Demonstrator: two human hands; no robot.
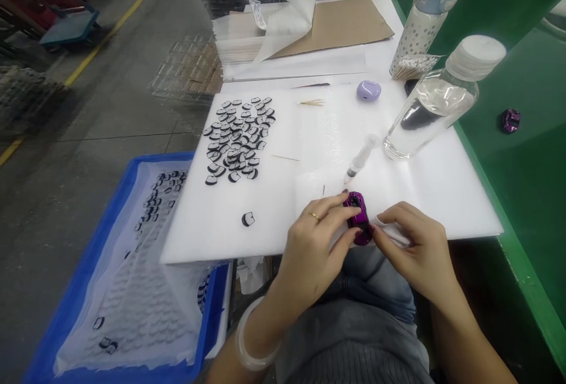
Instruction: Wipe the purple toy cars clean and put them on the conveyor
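Note:
My left hand grips a small shiny purple toy car at the front edge of the white foam-topped table. Its fingers and thumb close on the car's left side and top. My right hand is closed on a white cloth or tissue, its thumb and fingertips close by the car's right end. Whether those fingertips touch the car is hard to make out. Just beyond the car lies a clear syringe, its tip pointing toward my left hand.
Many small black-and-white parts lie at the left, with a single part nearer me. A blue crate stands below left. At the right are a liquid-filled bottle, a dotted bottle, a purple case and another purple car.

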